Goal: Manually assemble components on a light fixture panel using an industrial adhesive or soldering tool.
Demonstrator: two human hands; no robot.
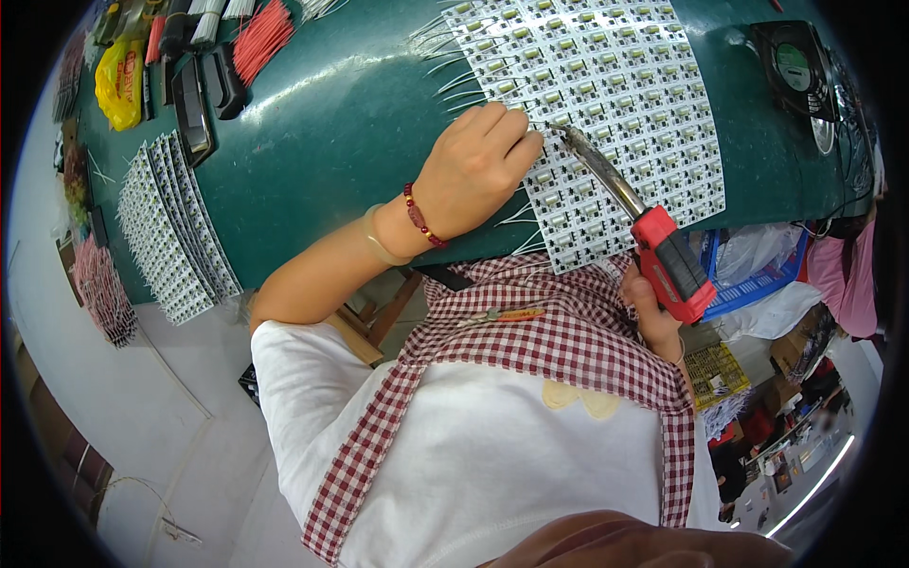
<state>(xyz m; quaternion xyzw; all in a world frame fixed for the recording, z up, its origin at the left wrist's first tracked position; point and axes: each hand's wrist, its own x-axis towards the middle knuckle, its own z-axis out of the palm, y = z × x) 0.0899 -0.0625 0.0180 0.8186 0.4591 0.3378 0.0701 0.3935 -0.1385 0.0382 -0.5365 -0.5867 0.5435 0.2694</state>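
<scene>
From up here I see my left hand [473, 170] curled loosely, fingers bent down and bunched together, fingertips pressing on the edge of the large white panel of small circuit boards [606, 104] that lies on the dark green counter [331, 133]. It pinches nothing I can make out; whether a thin wire sits under the fingertips I cannot tell. My right hand [653, 312] is closed tight around the red-and-black handle of the soldering iron [630, 213], whose long metal shaft slants up and to the left, its tip resting on the panel just beside my left fingertips.

The panel fills the upper middle of the counter, with thin white wire leads sticking out along its left edge. A yellow plastic bag [119, 83] lies at the far left corner, next to black tools and a bundle of red wires [260, 38]. A fanned stack of white circuit-board strips [170, 227] sits at the left edge. A black round fan [793, 68] stands at the far right. A blue plastic crate [757, 284] with white bags is below the counter's right end.

My left forearm crosses from lower left, wrist bent, wearing a red bead bracelet [418, 218]. My right wrist is tucked low by my checked apron [530, 350].
</scene>
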